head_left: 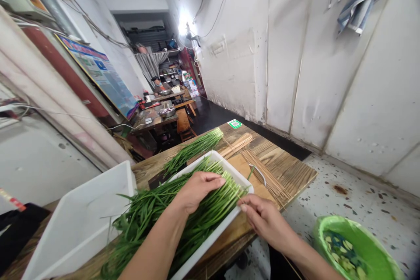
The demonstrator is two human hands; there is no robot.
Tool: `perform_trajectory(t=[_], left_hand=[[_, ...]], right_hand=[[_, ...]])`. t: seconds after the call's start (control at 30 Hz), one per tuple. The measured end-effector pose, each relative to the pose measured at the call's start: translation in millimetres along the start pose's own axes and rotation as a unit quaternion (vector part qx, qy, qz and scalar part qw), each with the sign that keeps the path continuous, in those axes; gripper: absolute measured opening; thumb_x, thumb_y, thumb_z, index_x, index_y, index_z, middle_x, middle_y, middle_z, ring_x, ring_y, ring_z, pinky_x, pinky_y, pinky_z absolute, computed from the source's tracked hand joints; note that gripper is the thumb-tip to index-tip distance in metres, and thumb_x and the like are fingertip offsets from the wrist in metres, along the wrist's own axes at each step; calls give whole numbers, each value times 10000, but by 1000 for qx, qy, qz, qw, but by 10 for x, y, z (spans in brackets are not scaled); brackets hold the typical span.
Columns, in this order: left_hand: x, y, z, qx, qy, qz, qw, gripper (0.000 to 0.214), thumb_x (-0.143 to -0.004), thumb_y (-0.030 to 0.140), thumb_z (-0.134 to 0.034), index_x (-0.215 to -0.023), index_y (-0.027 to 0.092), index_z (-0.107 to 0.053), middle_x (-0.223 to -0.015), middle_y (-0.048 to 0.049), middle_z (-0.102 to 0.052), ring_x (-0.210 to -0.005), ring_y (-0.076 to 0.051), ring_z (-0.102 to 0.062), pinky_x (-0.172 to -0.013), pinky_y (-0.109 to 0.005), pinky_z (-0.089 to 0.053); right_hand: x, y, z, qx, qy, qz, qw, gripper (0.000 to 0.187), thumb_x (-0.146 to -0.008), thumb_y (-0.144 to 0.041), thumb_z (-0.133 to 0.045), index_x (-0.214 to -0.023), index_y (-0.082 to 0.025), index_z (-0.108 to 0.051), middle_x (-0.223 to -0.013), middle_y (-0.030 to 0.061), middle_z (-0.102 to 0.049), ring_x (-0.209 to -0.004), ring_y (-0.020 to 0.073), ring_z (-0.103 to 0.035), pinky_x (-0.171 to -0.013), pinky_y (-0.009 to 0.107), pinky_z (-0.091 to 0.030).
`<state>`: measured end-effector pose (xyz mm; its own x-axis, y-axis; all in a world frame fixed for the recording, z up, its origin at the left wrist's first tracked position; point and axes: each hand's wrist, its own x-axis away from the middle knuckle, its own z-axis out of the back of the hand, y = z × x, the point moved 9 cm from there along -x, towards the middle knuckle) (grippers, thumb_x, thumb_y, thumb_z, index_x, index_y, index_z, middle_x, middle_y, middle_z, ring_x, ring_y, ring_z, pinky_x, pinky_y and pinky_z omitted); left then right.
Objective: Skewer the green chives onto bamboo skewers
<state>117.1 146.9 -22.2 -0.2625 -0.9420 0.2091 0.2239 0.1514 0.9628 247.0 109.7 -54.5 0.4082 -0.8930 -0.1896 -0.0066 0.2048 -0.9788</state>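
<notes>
A white plastic tray (210, 245) holds a large heap of green garlic chives (157, 201), pale stem ends toward the far right. My left hand (201, 188) lies over the stems, thumb and fingers closed on some of them. At the tray's right rim, my right hand (262, 216) pinches a thin bamboo skewer, its tip close to the stem ends. Most of that skewer is hidden by the hand. Beyond the tray are bundled bamboo skewers (264, 175) and a second pile of chives (195, 148).
A wooden cutting board (239, 166) with a metal handle lies partly under the tray on the wooden table (292, 170). Another white tray (82, 210) stands left. A green-lined bin (357, 227) with scraps is on the floor at right. A person (159, 85) sits far back.
</notes>
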Motion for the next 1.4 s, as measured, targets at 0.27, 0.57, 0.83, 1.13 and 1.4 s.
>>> perform_trajectory(t=[0.27,0.57,0.83,1.13,1.4], left_hand=[[20,-26,-72,10,-3,12,1000,365,-643,470,-612,-528,146,-491,-522,50,-402,-552,-89,-329,-554,-230,-285],[21,-5,-153,-88,-16,-15,996,436,-686,456,-573,-460,164,-342,-516,65,-191,-514,-67,-165,-481,-231,-138],[67,233,253,-226,103,-53,967,345,-736,440,-494,-664,150,-665,-576,18,-580,-577,-139,-484,-572,-230,-334],[-265,265,631,-525,226,-8,821,250,-741,306,-520,-886,224,-705,-913,-65,-692,-867,-214,-584,-762,-263,-376],[-511,21,821,-533,227,56,813,240,-661,354,-580,-563,165,-691,-635,-96,-659,-638,-218,-592,-573,-266,-348]], right_hand=[[44,-166,17,100,5,48,994,288,-896,-303,-369,-829,-167,-614,-695,23,-559,-656,162,-498,-616,247,-374],[51,-40,4,95,28,17,995,280,-886,-323,-392,-743,-156,-564,-523,-55,-293,-480,100,-304,-463,215,-254],[4,189,-23,-29,-12,-48,998,325,-868,-422,-408,-791,-142,-554,-459,-83,-278,-400,72,-264,-388,198,-184],[-59,283,-104,-143,2,-75,987,336,-813,-478,-486,-932,-164,-478,-442,-122,-222,-336,49,-210,-344,176,-133],[-57,293,-117,-189,7,-99,977,323,-780,-490,-509,-775,-168,-485,-413,-127,-225,-335,36,-169,-342,170,-103]])
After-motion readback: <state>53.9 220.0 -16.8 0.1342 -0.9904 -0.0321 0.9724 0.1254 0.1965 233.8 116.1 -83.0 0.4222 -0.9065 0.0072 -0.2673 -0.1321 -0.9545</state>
